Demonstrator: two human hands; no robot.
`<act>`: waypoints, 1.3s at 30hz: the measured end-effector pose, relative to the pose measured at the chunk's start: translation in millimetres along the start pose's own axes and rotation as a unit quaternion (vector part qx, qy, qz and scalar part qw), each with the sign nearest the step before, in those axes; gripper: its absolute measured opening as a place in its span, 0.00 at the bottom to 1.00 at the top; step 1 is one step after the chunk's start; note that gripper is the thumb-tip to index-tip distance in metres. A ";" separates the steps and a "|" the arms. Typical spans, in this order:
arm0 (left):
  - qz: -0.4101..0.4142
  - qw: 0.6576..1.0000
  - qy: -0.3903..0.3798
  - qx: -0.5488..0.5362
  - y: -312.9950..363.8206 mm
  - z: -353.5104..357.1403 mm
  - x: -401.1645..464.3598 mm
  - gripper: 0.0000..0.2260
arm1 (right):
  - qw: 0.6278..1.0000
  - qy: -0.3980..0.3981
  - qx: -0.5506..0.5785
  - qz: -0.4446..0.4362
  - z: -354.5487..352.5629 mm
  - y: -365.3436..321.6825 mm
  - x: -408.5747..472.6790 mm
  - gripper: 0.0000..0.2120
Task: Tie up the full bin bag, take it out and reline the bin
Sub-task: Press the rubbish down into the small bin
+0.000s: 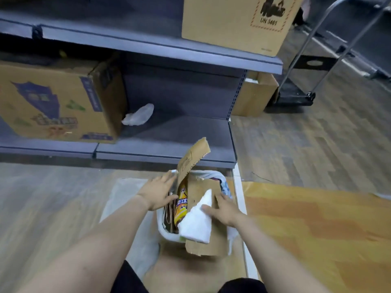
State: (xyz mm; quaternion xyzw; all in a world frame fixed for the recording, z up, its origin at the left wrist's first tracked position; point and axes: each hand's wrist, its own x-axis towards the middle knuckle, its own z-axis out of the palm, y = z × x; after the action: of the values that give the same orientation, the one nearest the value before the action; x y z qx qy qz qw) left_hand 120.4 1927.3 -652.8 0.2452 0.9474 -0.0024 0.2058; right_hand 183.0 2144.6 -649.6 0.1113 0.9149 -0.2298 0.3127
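Observation:
A small bin lined with a white bin bag (pixel 169 232) stands on the floor in front of me, stuffed with cardboard pieces (pixel 203 191), a yellow snack wrapper (pixel 182 205) and a white paper sheet (pixel 197 220). A tall cardboard strip (pixel 193 158) sticks up out of it. My left hand (pixel 157 192) lies flat against the left side of that strip at the bin's rim, fingers spread. My right hand (pixel 221 210) presses on the white sheet and the cardboard, fingers apart. Neither hand grips anything. A flat, clear plastic bag (pixel 122 199) lies on the floor to the bin's left.
Grey metal shelving (pixel 165 149) runs right behind the bin, holding a printed carton (pixel 57 102) and a crumpled white bag (pixel 139 115). A brown box (pixel 234 22) sits on the upper shelf. At the right stand another box (pixel 254 94) and a trolley (pixel 296 96).

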 end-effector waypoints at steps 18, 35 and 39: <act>-0.001 0.973 0.229 0.002 0.8 60.1 13.5 0.56 | 0.945 0.277 -0.010 -0.173 56.4 0.1 8.1 0.30; -0.125 0.959 0.246 -0.056 47.0 8.1 7.2 0.21 | 0.957 0.155 -0.095 -0.224 58.2 0.6 -20.7 0.48; -0.101 0.966 0.231 -0.049 51.6 32.1 -3.0 0.10 | 0.962 0.149 -0.054 -0.221 55.6 2.9 -21.8 0.42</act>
State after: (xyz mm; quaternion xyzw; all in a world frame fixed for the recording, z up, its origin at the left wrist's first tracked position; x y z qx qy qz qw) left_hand 159.3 1967.9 -676.1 0.1321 0.9880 0.0797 -0.0084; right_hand 230.0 2118.6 -675.9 -0.0781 0.9640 -0.2240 0.1197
